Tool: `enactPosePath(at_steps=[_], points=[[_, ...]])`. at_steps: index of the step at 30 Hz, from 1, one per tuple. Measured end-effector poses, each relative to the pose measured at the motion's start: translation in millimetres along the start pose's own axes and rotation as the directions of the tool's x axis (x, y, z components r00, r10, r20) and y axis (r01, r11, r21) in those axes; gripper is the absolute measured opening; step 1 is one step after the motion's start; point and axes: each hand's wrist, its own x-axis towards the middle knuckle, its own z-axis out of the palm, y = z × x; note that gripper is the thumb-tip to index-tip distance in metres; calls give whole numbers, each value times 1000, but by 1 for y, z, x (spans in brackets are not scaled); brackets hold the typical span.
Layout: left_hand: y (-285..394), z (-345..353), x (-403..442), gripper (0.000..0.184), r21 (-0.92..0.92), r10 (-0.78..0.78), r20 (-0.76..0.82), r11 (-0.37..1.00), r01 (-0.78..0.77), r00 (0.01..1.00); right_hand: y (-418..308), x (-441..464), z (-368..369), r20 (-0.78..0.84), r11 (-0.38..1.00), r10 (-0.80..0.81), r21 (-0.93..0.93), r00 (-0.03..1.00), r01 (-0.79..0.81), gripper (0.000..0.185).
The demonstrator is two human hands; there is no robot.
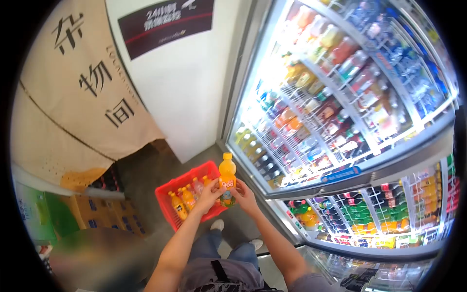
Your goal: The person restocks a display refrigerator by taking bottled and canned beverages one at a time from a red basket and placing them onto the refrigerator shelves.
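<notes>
An orange juice bottle (227, 174) with a yellow cap is held upright between both hands in the head view. My left hand (209, 194) grips its left side, and my right hand (244, 197) holds the right side near the lower part of the label. Below and to the left, a red basket (168, 212) stands on the floor with several bottles in it, most of them orange. The held bottle and my left hand hide part of the basket's right side.
A lit drinks cooler (311, 112) with full shelves fills the right side. Its lower section (379, 209) holds more bottles. A beige curtain (63, 97) hangs at the left, above cardboard boxes (104, 214). A white wall panel (180, 97) stands between.
</notes>
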Motion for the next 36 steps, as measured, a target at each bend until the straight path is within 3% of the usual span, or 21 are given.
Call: enactPosePath(at_steps=[6,7,10,14,16,19,22,23,26,28,36], points=[[54,91,13,57,63,67,211,995,-82,975,-70,-36,-68,-173,971,-239,-32,955,237,60],[62,109,12,58,54,82,252,994,-99,964,-86,-48,-75,-254,984,-174,-3,951,179,60],[77,158,17,59,69,100,326,989,-129,940,-127,-76,-108,-320,968,-215,55,923,245,63],[99,232,9,62,59,140,500,979,-195,855,-183,-129,-152,-429,947,-321,-127,844,295,64],[111,272,-3,63,53,129,583,979,-196,802,-197,-153,-174,-493,921,-387,-163,780,354,64],[111,328,-18,65,-16,243,678,949,-316,694,-216,-197,-205,-551,863,-506,-317,663,394,66],[115,365,-38,68,-7,204,751,954,-301,628,-214,-225,-225,-601,814,-576,-360,554,455,67],[116,382,-45,68,7,229,783,926,-377,579,-212,-234,-232,-643,778,-617,-413,454,473,65],[117,435,-67,63,44,174,865,908,-417,470,-214,-272,-257,-696,718,-643,-404,319,567,67],[105,483,-75,68,19,174,899,901,-434,401,-222,-311,-286,-695,686,-679,-488,235,539,66],[76,609,-105,62,43,70,973,881,-472,221,-246,-398,-345,-808,745,-581,-479,100,464,62]])
